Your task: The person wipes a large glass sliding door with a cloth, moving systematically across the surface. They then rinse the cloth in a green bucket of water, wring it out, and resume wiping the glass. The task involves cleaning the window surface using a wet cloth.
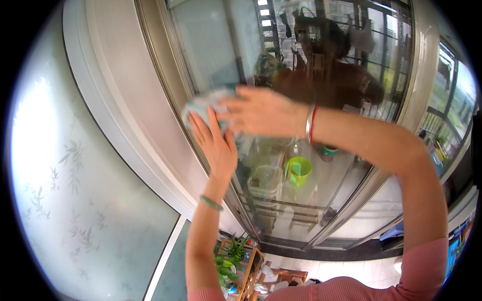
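One wiping cloth [198, 104]: pale with teal patches, rumpled, motion-blurred; long axis unclear. Location: against the glass door pane [213, 57], beside its left frame [169, 55]. It lies beneath your left hand [221, 155], fingers spread, and leftward of your right hand [271, 113], fingers parted; neither clearly nearer.

Looked like a pale cloth [200, 104] with greenish patches, bunched up and blurred. Lay against the upright glass [273, 153], near its left edge, partly under the left hand [218, 148] and right hand [266, 113]. On the glass, looked clear low down and mirror-like higher up.
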`<state>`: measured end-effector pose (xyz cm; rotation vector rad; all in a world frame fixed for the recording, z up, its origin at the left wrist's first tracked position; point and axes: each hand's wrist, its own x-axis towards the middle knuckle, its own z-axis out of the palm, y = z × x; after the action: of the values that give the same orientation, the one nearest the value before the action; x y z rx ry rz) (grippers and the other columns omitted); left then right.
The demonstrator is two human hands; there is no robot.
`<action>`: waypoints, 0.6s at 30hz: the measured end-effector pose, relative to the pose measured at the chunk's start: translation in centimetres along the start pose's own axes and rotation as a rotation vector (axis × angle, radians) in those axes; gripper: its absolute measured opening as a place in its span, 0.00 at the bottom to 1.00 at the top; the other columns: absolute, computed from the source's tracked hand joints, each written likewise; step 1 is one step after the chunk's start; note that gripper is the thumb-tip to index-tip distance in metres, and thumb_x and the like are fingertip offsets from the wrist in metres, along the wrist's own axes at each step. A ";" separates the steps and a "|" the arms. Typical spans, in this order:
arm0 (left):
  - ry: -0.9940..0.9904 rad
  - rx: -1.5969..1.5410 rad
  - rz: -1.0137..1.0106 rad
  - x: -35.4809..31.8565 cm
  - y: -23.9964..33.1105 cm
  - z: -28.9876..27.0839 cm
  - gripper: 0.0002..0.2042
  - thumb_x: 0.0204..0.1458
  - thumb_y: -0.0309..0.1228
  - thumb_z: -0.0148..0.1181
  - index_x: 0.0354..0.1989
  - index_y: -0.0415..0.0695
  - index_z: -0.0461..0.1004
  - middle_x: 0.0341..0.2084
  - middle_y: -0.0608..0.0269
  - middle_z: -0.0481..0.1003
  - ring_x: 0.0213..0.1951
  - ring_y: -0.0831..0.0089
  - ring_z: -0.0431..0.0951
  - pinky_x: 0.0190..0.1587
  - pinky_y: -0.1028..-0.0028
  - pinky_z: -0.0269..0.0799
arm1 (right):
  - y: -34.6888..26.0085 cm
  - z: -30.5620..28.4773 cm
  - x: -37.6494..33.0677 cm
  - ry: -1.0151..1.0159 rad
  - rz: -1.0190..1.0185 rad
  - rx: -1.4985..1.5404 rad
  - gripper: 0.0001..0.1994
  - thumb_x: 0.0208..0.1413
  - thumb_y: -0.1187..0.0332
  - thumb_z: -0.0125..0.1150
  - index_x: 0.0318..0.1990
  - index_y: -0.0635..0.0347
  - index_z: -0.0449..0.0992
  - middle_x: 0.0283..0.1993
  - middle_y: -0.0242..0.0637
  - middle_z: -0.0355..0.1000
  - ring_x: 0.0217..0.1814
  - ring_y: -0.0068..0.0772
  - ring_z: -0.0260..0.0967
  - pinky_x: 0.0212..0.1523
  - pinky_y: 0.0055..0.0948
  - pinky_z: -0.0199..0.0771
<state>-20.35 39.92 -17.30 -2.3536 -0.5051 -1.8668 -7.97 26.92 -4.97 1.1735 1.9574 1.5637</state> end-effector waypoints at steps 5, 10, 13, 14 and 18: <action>0.282 0.158 0.278 17.9 -2.4 -3.6 0.32 0.60 0.27 0.52 0.75 0.50 0.54 0.70 0.40 0.54 0.70 0.37 0.52 0.68 0.47 0.53 | 13.1 -2.7 4.6 0.474 0.133 -0.108 0.13 0.52 0.67 0.62 0.46 0.42 0.80 0.63 0.26 0.68 0.65 0.36 0.63 0.60 0.40 0.65; 0.564 0.336 0.550 36.0 -0.4 -5.1 0.33 0.56 0.23 0.55 0.73 0.50 0.56 0.67 0.33 0.58 0.69 0.40 0.57 0.69 0.53 0.55 | 23.9 -5.4 5.1 0.583 0.362 -0.418 0.23 0.49 0.72 0.65 0.56 0.48 0.75 0.65 0.32 0.66 0.67 0.41 0.61 0.60 0.43 0.67; 0.556 0.406 0.653 42.6 -0.3 -9.1 0.34 0.55 0.23 0.56 0.73 0.49 0.55 0.69 0.34 0.55 0.69 0.40 0.55 0.70 0.52 0.53 | 27.3 -6.8 6.9 0.652 0.457 -0.402 0.29 0.47 0.74 0.67 0.60 0.47 0.73 0.67 0.32 0.65 0.68 0.42 0.60 0.62 0.45 0.67; 0.557 0.424 0.686 43.9 -0.4 -9.9 0.35 0.55 0.23 0.56 0.73 0.49 0.55 0.69 0.34 0.54 0.70 0.39 0.55 0.70 0.52 0.53 | 28.2 -6.9 7.7 0.662 0.460 -0.398 0.30 0.47 0.74 0.67 0.61 0.47 0.72 0.67 0.32 0.64 0.69 0.43 0.59 0.62 0.45 0.67; 0.458 0.320 0.510 47.2 -3.1 -9.6 0.35 0.56 0.27 0.62 0.72 0.43 0.54 0.69 0.38 0.57 0.70 0.39 0.55 0.70 0.52 0.53 | 32.6 -6.7 11.9 0.749 0.378 -0.272 0.25 0.52 0.73 0.61 0.60 0.47 0.73 0.67 0.33 0.65 0.68 0.44 0.61 0.62 0.45 0.67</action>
<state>-21.02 49.53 29.96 -1.5878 -0.1205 -1.8188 -7.62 33.30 29.75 0.9548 1.8765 2.6724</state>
